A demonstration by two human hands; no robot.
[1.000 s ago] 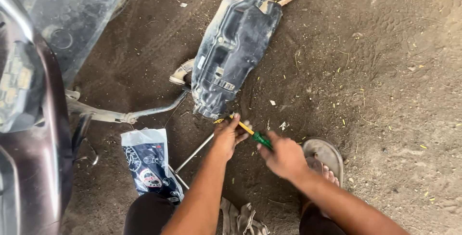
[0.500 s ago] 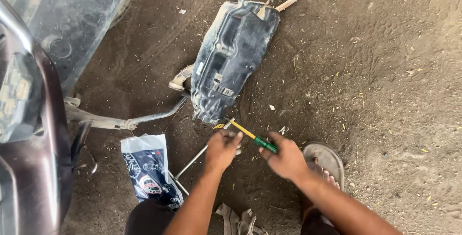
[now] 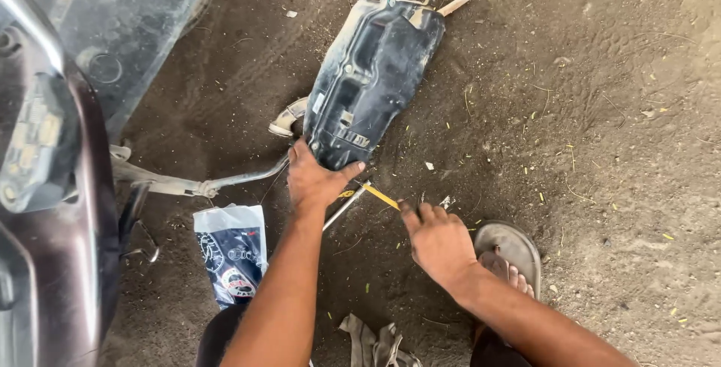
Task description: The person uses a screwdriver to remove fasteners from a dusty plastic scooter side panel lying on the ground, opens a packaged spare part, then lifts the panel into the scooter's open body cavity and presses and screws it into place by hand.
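Your left hand (image 3: 314,179): fingers spread open, palm pressed on the lower end of the dark plastic cover (image 3: 372,81), which lies on the dirt ground (image 3: 601,111). Your right hand (image 3: 439,241): fingers loosely curled, closing on nothing, tips just beside the yellow tool shaft (image 3: 378,195). Nearby: printed plastic bag (image 3: 231,250), metal rod (image 3: 344,209), sandal (image 3: 511,250), dark vehicle body (image 3: 45,187).

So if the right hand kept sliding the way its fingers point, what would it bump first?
Probably the yellow tool lying on the dirt just past the right hand; beyond it sits the dark plastic panel. Depth is hard to judge.
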